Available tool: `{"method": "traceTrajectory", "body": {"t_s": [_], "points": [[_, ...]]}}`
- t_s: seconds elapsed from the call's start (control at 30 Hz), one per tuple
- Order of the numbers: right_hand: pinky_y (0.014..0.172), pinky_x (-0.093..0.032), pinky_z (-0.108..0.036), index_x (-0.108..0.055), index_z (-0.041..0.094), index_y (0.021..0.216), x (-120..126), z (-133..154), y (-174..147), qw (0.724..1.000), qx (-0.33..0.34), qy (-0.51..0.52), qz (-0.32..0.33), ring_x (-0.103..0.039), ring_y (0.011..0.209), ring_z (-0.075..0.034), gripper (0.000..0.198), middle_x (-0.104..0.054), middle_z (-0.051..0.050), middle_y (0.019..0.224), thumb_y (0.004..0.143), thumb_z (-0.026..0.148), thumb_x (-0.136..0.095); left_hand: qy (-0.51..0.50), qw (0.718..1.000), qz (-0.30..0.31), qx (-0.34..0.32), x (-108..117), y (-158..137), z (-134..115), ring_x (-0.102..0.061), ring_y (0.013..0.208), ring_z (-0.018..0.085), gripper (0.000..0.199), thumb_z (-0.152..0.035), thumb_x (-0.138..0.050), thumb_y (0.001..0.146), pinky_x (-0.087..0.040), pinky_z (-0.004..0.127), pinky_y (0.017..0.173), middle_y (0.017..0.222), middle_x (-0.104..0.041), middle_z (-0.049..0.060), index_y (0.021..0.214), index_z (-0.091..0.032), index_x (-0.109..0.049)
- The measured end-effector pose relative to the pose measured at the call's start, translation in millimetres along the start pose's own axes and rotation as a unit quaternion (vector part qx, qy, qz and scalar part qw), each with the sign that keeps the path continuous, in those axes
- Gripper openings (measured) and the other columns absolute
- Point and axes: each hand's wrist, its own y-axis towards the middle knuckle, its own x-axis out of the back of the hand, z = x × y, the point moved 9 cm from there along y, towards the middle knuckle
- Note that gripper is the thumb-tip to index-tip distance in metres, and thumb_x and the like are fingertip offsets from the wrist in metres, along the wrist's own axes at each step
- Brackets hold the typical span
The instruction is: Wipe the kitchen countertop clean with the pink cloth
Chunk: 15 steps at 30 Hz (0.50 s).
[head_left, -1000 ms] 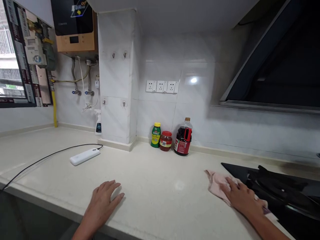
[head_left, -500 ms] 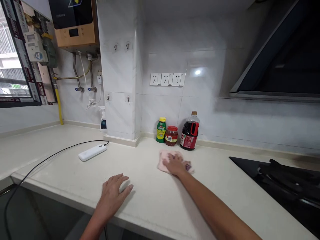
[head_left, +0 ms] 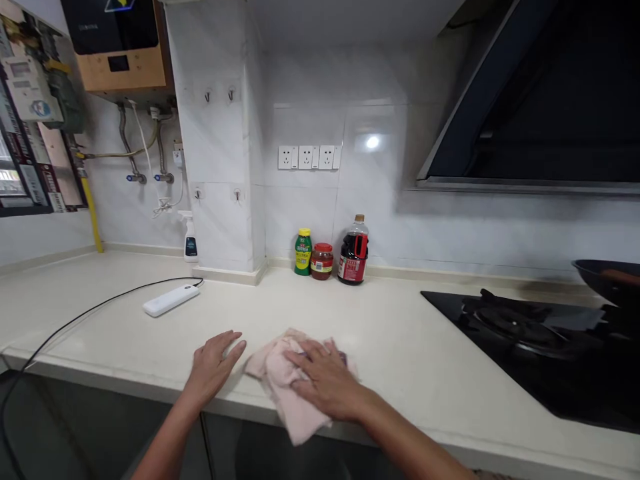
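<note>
A pink cloth [head_left: 287,377] lies bunched on the counter near its front edge, one corner hanging over. Pressed down on it is my right hand [head_left: 325,380], fingers bent over the folds and holding the cloth against the surface. Something dark purple shows by the fingers, too little to name. My left hand [head_left: 213,363] is open just left of the cloth, its fingers apart and nothing in it; whether it touches the counter I cannot tell.
Against the wall stand a green bottle [head_left: 303,252], a red-lidded jar [head_left: 322,262] and a dark sauce bottle [head_left: 353,253]. A white power bank [head_left: 171,300] with a black cable lies left. At right is a gas stove [head_left: 520,340] with a wok [head_left: 600,283]. A spray bottle [head_left: 190,239] stands behind.
My right hand has drawn the cloth from near the bottles toward the front edge, where it now spreads wider. My left hand stays open. The view has turned right.
</note>
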Motion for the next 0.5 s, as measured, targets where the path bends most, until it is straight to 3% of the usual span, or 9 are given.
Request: {"method": "traceTrajectory", "body": {"t_s": [0.1, 0.23, 0.3, 0.37, 0.43, 0.5], "points": [[0.12, -0.01, -0.066, -0.034, 0.038, 0.158, 17, -72, -48, 0.987, -0.131, -0.067, -0.056, -0.023, 0.149, -0.029, 0.056, -0.027, -0.005, 0.165, 0.104, 0.051, -0.04, 0.036, 0.999, 0.018, -0.015, -2, -2, -7, -0.057, 0.132, 0.03, 0.052, -0.062, -0.044, 0.093, -0.039, 0.052, 0.114, 0.136, -0.068, 0.007, 0.122, -0.028, -0.071], [0.111, -0.027, -0.07, -0.036, 0.038, 0.157, 34, -146, -115, 0.929, -0.315, -0.148, -0.125, -0.035, 0.142, -0.035, 0.056, -0.034, -0.007, 0.161, 0.104, 0.055, -0.034, 0.065, 0.997, 0.021, -0.034, -7, -2, -19, -0.057, 0.13, 0.035, 0.051, -0.063, -0.049, 0.089, -0.039, 0.057, 0.112, 0.133, -0.069, 0.009, 0.116, -0.027, -0.073], [0.106, -0.032, -0.071, -0.037, 0.037, 0.157, 38, -159, -134, 0.9, -0.375, -0.172, -0.141, -0.039, 0.138, -0.038, 0.057, -0.034, -0.009, 0.16, 0.104, 0.056, -0.031, 0.031, 0.998, 0.007, -0.055, -6, -9, -37, -0.06, 0.127, 0.034, 0.05, -0.062, -0.051, 0.088, -0.044, 0.055, 0.11, 0.131, -0.07, 0.01, 0.112, -0.024, -0.073], [0.105, -0.032, -0.073, -0.039, 0.035, 0.157, 38, -159, -139, 0.889, -0.397, -0.178, -0.14, -0.038, 0.139, -0.039, 0.057, -0.033, -0.009, 0.161, 0.104, 0.055, -0.029, -0.042, 0.994, -0.011, -0.103, 1, -29, -68, -0.065, 0.12, 0.029, 0.045, -0.057, -0.049, 0.093, -0.051, 0.048, 0.105, 0.126, -0.072, 0.01, 0.109, -0.022, -0.073], [0.108, -0.029, -0.074, -0.042, 0.033, 0.155, 40, -151, -140, 0.896, -0.392, -0.153, -0.146, -0.034, 0.142, -0.039, 0.057, -0.031, -0.009, 0.162, 0.102, 0.052, -0.029, -0.115, 0.977, -0.022, -0.18, 15, -66, -106, -0.069, 0.112, 0.025, 0.037, -0.047, -0.046, 0.099, -0.057, 0.041, 0.098, 0.117, -0.075, 0.008, 0.105, -0.024, -0.073], [0.113, -0.028, -0.069, -0.047, 0.028, 0.151, 51, -135, -148, 0.91, -0.346, -0.093, -0.208, -0.032, 0.145, -0.037, 0.059, -0.033, -0.01, 0.161, 0.1, 0.05, -0.028, -0.12, 0.959, -0.044, -0.252, 35, -116, -135, -0.069, 0.111, 0.024, 0.034, -0.043, -0.042, 0.103, -0.059, 0.043, 0.097, 0.113, -0.076, 0.005, 0.104, -0.03, -0.073]]}}
